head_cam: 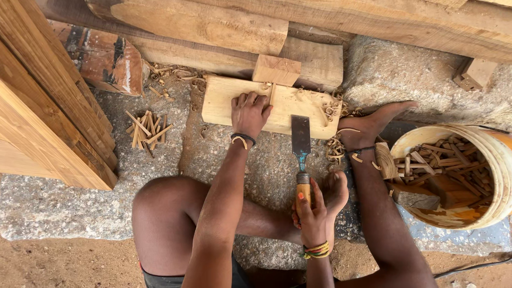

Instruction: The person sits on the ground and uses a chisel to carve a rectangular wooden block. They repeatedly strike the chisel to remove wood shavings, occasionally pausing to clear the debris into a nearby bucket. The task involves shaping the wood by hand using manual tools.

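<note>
- A flat pale wooden board (234, 104) is pressed down on the stone slab (160, 160) by the left hand (249, 113), whose palm lies flat and whose fingers are spread over the board's middle; nothing is gripped by it.
- A broad chisel (301, 146) is grasped by the right hand (312, 216), the fingers being clenched round its wooden handle.
- The chisel's steel blade is pointed toward 12 o'clock from the right hand, and its edge is laid on the near rim of the board.
- The board is found at 12 o'clock from the right hand, well apart from it, with the chisel between the two.
- The blade is seen at 4 o'clock from the left hand, near its wrist.
- A small wooden block (276, 69) is set at 12 o'clock of the board, touching its far edge.
- The board's right end is met by a bare foot (373, 125), around which curled shavings are scattered.
- A round bucket (498, 160) filled with wood scraps is placed at 3 o'clock from the chisel.
- A small heap of wooden pegs (146, 128) is left at 9 o'clock from the board.
</note>
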